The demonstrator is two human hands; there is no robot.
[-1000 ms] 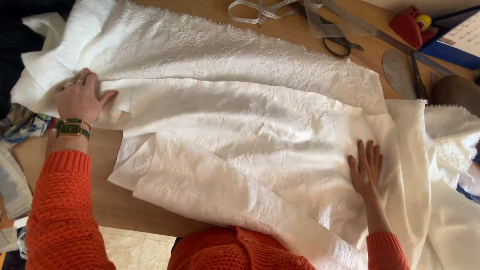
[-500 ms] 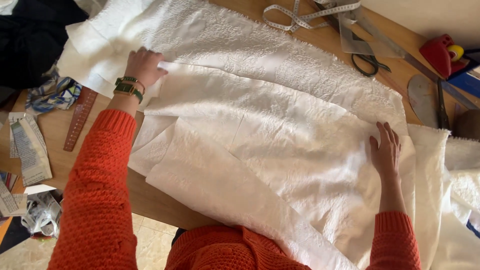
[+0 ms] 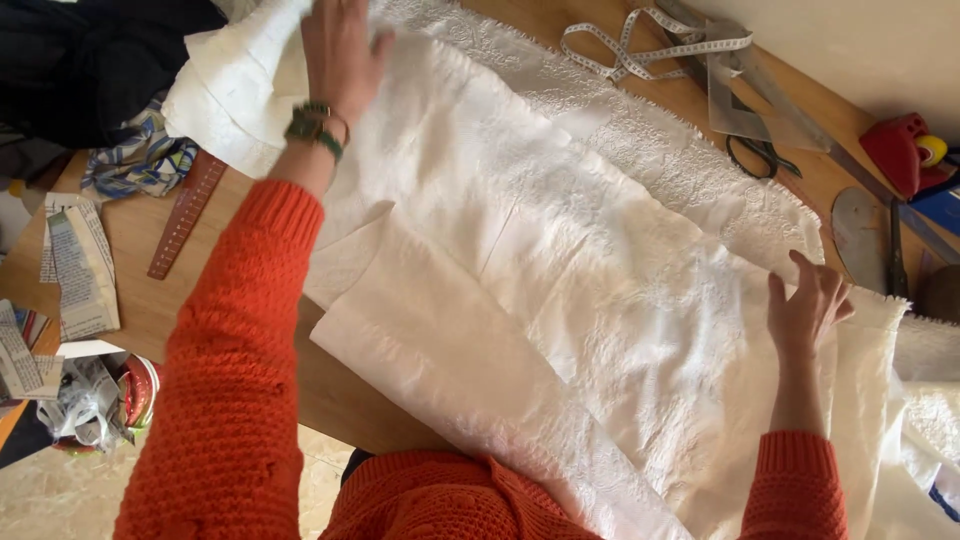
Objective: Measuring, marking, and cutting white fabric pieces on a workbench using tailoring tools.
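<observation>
A large piece of white embossed fabric (image 3: 600,250) lies spread over a wooden table (image 3: 170,290), with a white paper pattern piece (image 3: 440,340) on top of it near me. My left hand (image 3: 340,50), a watch on its wrist, rests flat on the fabric's far left end with fingers spread. Further right, my right hand (image 3: 805,310) presses flat on the fabric, fingers apart. Neither hand holds anything. Both arms wear an orange knitted sweater.
A measuring tape (image 3: 640,45), a clear set square (image 3: 735,90) and black scissors (image 3: 760,155) lie at the table's far edge. A red object (image 3: 900,150) sits at the right. A brown ruler (image 3: 185,215), newspaper scraps (image 3: 75,265) and a patterned cloth (image 3: 140,160) lie left.
My left hand has slid along the fabric toward its far left end, and the view has shifted with it. My right hand stays pressed flat on the fabric's right part.
</observation>
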